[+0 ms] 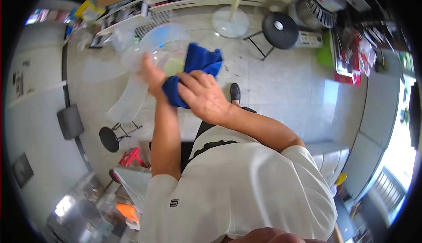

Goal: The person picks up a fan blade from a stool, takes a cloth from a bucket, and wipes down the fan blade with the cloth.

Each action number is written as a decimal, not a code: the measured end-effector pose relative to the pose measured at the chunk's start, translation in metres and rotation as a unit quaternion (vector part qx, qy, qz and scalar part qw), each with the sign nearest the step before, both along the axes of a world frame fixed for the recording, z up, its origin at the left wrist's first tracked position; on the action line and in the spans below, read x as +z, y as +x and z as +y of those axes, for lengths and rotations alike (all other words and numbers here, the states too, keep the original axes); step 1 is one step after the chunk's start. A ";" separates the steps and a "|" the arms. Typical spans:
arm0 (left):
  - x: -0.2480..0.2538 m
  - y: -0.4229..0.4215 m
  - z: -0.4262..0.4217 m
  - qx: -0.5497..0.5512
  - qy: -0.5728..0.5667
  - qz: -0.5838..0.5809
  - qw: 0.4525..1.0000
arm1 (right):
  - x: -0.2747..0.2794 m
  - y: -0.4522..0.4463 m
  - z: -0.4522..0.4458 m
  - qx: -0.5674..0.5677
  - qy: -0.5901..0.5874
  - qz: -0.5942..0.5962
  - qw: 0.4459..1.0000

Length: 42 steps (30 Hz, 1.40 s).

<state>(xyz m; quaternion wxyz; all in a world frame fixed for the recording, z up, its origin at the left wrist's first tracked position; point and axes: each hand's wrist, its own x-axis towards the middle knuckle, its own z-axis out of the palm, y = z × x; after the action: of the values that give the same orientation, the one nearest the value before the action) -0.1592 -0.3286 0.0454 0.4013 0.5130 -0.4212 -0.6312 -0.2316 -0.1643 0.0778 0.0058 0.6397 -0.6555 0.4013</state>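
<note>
Blue cloth (203, 60): one, crumpled, held in front of the person's waist; one part spreads out beyond the knuckles, another bulges beside the left wrist; contact with that wrist cannot be made out.

Right hand (204, 95): closed around the cloth, fingers curled over its middle.

Left hand (152, 75): raised just beside the cloth, fingers pointing away from the body; blurred, so its grip cannot be told.

Translucent fan blades (127, 98): a set, broad and rounded, spreading around the left hand; partly blurred, the floor showing through.

White stand (231, 23): round base, on the floor ahead, beyond the cloth.

Black stool (285, 34): round seat, near the stand, to its right; a small white disc (278, 25) on the seat.

Second stool (109, 139): black, round seat, at left, near the lower blade.

Red object (132, 157): near the second stool, kind unclear.

Green bin (325, 51): far right, beside the cluttered shelving.

Floor (281, 82): pale, glossy tiles.

Dark shoe (235, 92): on the tiles, to the right of the right hand.
</note>
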 end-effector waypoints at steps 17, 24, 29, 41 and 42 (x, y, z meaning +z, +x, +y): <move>-0.077 0.076 -0.056 0.042 -0.070 -0.202 0.976 | -0.034 0.015 0.047 0.068 -0.014 -0.160 0.985; -0.109 0.092 -0.054 0.018 0.050 -0.077 0.996 | -0.032 -0.002 0.105 -0.194 0.161 -0.445 0.859; -0.145 0.120 -0.069 -0.040 0.075 -0.090 0.992 | -0.033 -0.009 0.152 -0.440 0.021 -0.465 0.768; -0.183 0.198 -0.095 -0.002 0.119 -0.129 0.984 | -0.029 -0.029 0.171 -0.558 -0.062 -0.411 0.718; -0.185 0.195 -0.095 -0.009 0.117 -0.129 0.985 | -0.028 -0.026 0.174 -0.562 -0.066 -0.411 0.715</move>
<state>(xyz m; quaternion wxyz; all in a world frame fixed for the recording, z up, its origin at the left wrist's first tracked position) 0.0360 -0.4236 -0.1400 0.2752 0.6295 -0.3975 -0.6083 -0.2578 0.0094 0.0500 0.0027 -0.0763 -0.8037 0.5901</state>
